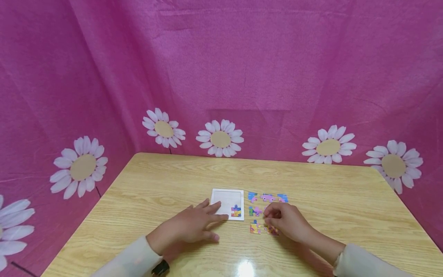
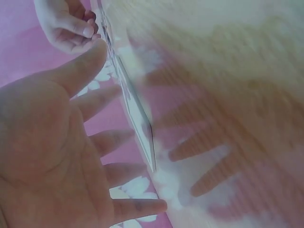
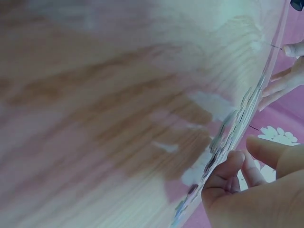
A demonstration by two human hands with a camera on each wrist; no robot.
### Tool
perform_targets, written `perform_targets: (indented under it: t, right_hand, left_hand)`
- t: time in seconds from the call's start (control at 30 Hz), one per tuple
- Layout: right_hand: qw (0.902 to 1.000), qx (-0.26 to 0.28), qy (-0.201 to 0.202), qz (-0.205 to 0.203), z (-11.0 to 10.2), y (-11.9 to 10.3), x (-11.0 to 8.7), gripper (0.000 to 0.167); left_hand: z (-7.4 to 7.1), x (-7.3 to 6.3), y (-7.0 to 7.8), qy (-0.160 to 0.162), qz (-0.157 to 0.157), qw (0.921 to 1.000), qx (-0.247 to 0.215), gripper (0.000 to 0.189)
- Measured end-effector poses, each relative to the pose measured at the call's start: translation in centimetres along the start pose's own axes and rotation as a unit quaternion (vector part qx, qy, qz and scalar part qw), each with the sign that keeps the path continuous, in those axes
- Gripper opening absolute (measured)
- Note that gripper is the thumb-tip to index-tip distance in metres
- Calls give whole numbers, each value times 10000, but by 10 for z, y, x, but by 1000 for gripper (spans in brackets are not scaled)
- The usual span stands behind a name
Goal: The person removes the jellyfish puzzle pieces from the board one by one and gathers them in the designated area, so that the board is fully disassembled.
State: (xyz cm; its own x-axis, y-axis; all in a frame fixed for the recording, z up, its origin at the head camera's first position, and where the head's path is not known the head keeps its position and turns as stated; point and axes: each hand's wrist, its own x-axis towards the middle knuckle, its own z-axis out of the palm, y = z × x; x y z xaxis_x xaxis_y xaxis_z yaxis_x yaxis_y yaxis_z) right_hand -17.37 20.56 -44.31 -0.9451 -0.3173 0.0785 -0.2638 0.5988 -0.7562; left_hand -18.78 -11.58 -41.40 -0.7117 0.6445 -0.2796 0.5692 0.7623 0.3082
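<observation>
My left hand (image 1: 194, 224) has its fingers spread, with fingertips over the near left part of a white puzzle frame (image 1: 226, 190). A colourful jigsaw piece (image 1: 236, 211) sits in the frame's near right corner. My right hand (image 1: 288, 221) bends its fingers low over loose pieces to the right of the frame. Its thumb and fingertips (image 3: 235, 159) are close to the table; whether they pinch a piece is hidden. Beside it lie a green and pink piece (image 1: 255, 211), a yellow piece (image 1: 255, 227) and a reddish piece (image 1: 272, 230), partly covered by the hand.
Behind the right hand is a row of blue and pink pieces (image 1: 268, 197). The pieces lie on a wooden table (image 1: 173, 181) with a shiny surface. A pink curtain (image 1: 242, 77) with white daisies hangs around its far and left edges. A black object (image 1: 160, 268) shows by the left sleeve.
</observation>
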Motion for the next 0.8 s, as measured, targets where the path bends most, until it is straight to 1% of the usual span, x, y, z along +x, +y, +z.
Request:
perform_targets:
  t: [0.1,0.27,0.37,0.6,0.8]
  right_hand:
    - [9997,-167,92,-129,4,-2,5,9]
    - [9997,-8,69,-216,11,-8,13,9]
    - [9998,39,64,-179,14,-13,19,9]
    - [9999,-93,66,-16,25,-23,34,11]
    - [9999,-93,31,91,35,-30,46,16]
  left_hand:
    - [1,3,2,-93,54,9999,-36,66]
    - [2,8,4,-243,71,9997,62,68]
    - [3,9,4,-271,79,9995,135,68]
    - [3,11,1,-295,107,9994,149,68]
    - [2,10,1,-272,192,9992,203,68]
